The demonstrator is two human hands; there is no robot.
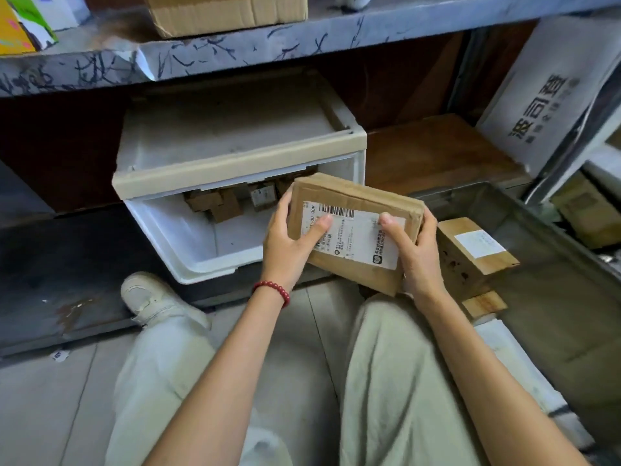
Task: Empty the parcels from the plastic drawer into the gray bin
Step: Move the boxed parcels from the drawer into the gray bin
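Both hands, left hand [289, 243] and right hand [415, 253], grip one labelled cardboard parcel [356, 227] between them. Behind it, the plastic drawer [201, 243] holds about three parcels; one parcel [470, 253] lies rightward in the gray bin [551, 297].

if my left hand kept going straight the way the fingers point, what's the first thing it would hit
Nothing new at first: the left hand already grips the held parcel. Its fingers point up toward the open plastic drawer, so past the parcel it would probably reach the small parcels inside; depth is unclear.

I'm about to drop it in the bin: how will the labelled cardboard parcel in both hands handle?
The cardboard parcel probably stays stiff; its edges look square. Likely fairly light, as fingertips alone hold it. Flat, so unlikely to roll.
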